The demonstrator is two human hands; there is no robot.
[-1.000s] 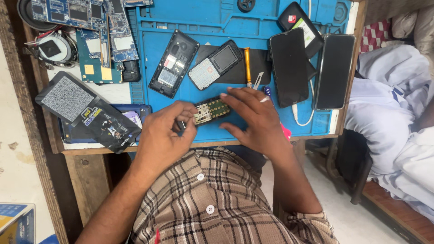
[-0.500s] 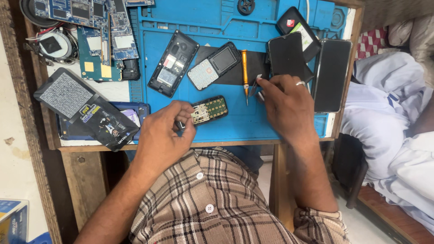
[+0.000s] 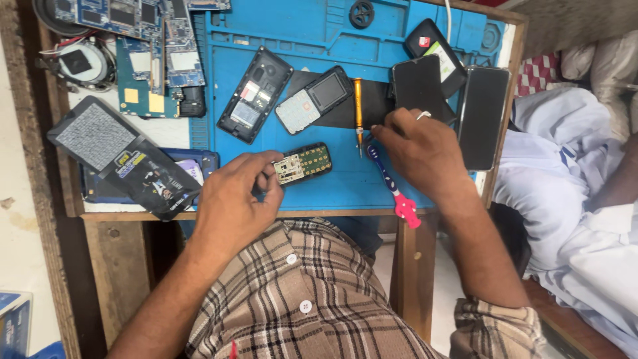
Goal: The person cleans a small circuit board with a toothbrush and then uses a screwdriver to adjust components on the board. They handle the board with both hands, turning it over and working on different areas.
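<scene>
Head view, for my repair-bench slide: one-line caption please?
Left hand holds a keypad circuit board on a blue mat; right hand reaches an orange screwdriver.

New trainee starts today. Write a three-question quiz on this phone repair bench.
1. True or false: the left hand holds the small keypad circuit board at its edge.
2. Which tool lies nearest the right hand?
A. the orange-handled screwdriver
B. a hammer
C. scissors
3. Fill in: the phones lie on a ____ work mat.

Key: 1 true. 2 A. 3 blue.
</scene>
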